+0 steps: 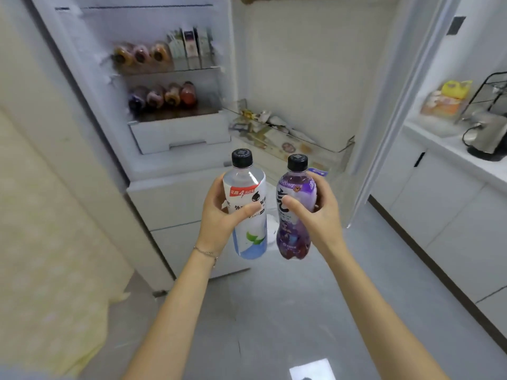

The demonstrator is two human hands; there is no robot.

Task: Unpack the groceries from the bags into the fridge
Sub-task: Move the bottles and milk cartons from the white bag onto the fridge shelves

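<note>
My left hand [219,212] grips a clear bottle with a white label and black cap [248,223], held upright. My right hand [315,212] grips a purple drink bottle with a black cap [292,231], also upright, right beside the first. Both are held in front of the open fridge [153,165]. Inside, two shelves each carry a row of bottles lying on their sides [162,96], and small cartons [189,45] stand on the upper shelf. The open fridge door [315,64] has a bin of packets [274,130].
A white drawer [181,135] sits below the fridge shelves. A counter [452,149] on the right bears a kettle [485,135], a wire rack and snack packets. White cabinets run under it. A pale yellow surface lies at the left. The floor is grey tile.
</note>
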